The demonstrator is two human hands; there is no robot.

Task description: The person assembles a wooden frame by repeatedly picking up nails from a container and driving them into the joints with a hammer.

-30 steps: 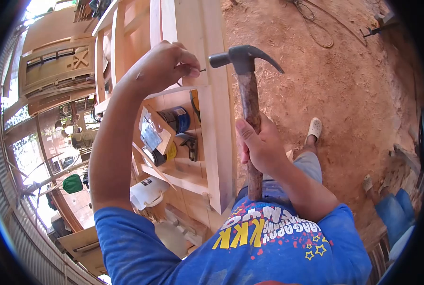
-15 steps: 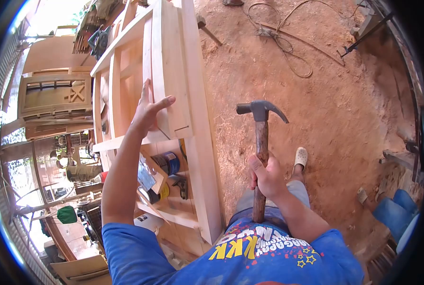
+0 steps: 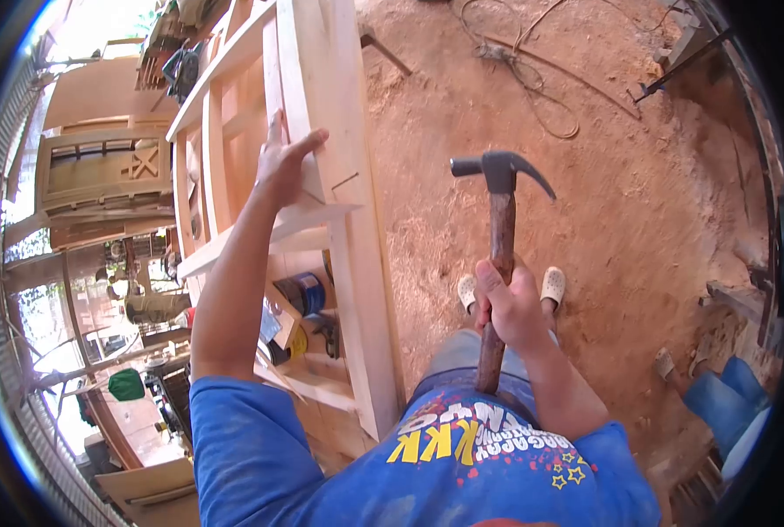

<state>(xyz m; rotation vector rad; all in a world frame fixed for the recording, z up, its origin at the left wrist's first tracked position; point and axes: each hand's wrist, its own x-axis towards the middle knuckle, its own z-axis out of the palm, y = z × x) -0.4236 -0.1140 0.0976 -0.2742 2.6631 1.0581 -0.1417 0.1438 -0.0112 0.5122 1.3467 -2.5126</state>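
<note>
My right hand (image 3: 512,303) is wrapped around the wooden handle of a claw hammer (image 3: 503,189). The hammer stands upright in front of my body, its dark head at the top and the claw pointing right. My left hand (image 3: 288,167) grips a pale wooden board (image 3: 291,70) of a large frame, with the thumb over its right side and the index finger stretched along it. Some of its fingers are hidden. Beside that hand lies a wide pale plank (image 3: 344,114) with a short dark line on it. A rail's pointed end (image 3: 344,211) overlaps this plank.
Paint cans (image 3: 300,294) and tools sit inside the frame's lower opening. A cord (image 3: 532,92) lies looped on the dirt floor (image 3: 462,255). A person's blue-clothed legs (image 3: 726,395) show at the right. Wooden panels (image 3: 102,176) stand at the far left.
The hammer and my right hand have moved up and slightly right. My left hand has shifted up along the board. Both of my pale clogs now show instead of one.
</note>
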